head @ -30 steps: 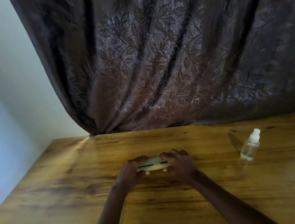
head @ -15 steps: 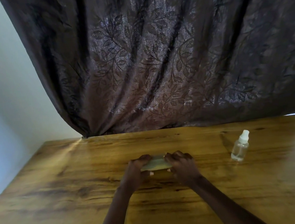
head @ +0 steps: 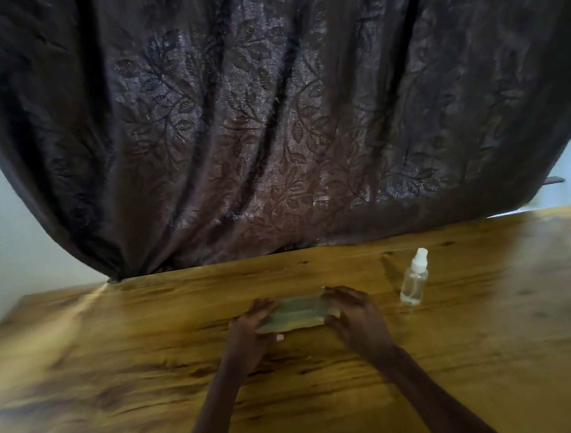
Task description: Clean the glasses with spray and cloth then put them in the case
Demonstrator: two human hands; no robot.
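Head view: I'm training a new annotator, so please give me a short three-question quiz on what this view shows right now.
1. How do the left hand and the right hand stand to the pale case?
A) only one touches it
B) each grips one end
C) both lie flat on the wood, apart from it
2. True or false: the spray bottle stands upright on the table with no hand on it.
3. Fill in: by the person's own sides, the spray bottle stands to the ___ of the pale case.

Key: 1 B; 2 true; 3 right.
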